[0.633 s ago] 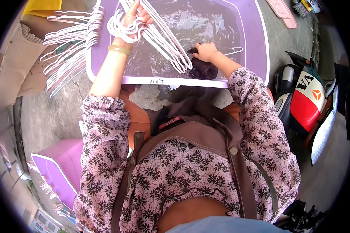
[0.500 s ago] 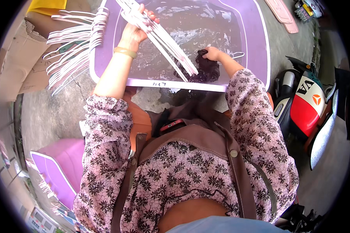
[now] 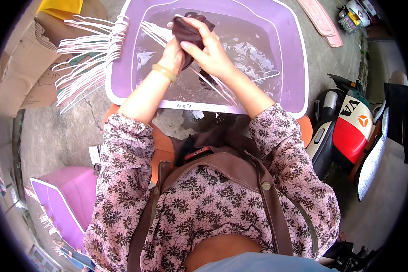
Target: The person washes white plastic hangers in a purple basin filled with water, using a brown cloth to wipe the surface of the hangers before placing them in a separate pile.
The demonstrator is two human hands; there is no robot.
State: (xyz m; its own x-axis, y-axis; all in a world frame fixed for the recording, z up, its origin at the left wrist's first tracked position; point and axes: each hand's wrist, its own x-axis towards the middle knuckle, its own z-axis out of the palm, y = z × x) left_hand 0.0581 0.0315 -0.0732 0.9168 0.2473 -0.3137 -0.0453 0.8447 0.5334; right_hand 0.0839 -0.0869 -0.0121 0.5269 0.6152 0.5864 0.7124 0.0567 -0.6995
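Observation:
Over a purple tub (image 3: 293,63) of murky water, my two hands meet at a bundle of thin white clothes hangers (image 3: 154,33). My left hand (image 3: 171,58) is closed around the bundle, its fingers partly hidden by a dark brown wet cloth (image 3: 189,32). With fingers and thumb, my right hand (image 3: 208,51) presses this cloth around the hangers. The bundle slants from the upper left down toward the tub's near rim. More dark cloth (image 3: 207,80) shows in the water behind my right wrist. A single hanger (image 3: 268,76) lies in the tub at the right.
Many white hangers (image 3: 84,50) hang over the tub's left rim, beside cardboard (image 3: 25,63). A second purple tub (image 3: 70,190) stands at the lower left. To the right is a red and white scooter (image 3: 351,131). A pink lid (image 3: 319,20) lies at the upper right.
My right hand has lifted the dark cloth from the water, up and left onto the hangers. My left hand has moved slightly down and right with the bundle.

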